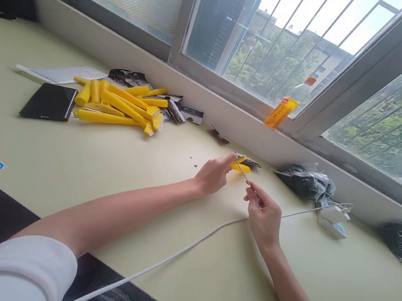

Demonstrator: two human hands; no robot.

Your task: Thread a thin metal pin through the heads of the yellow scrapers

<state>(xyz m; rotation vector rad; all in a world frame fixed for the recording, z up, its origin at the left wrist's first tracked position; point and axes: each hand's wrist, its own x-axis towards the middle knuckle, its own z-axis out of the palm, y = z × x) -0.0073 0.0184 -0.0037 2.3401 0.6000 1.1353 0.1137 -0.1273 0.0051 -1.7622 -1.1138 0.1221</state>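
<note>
In the head view, my left hand point(214, 174) is closed around a yellow tool point(241, 167) near the wall side of the table. My right hand point(265, 213) grips a thin screwdriver point(243, 174), whose shaft points up to the yellow tool and appears to meet it. Two tiny metal pieces point(195, 165) lie on the table just left of my left hand. Further back, several yellow-handled tools point(117, 102) lie in a heap over black and white packaging point(191, 115).
A black phone-like device point(49, 102) and white sheets point(62, 73) lie beside the heap. A white cable point(186, 248) crosses the table under my right hand. Bagged black items point(303, 182) and a small white box point(330, 220) sit along the window wall point(234, 119).
</note>
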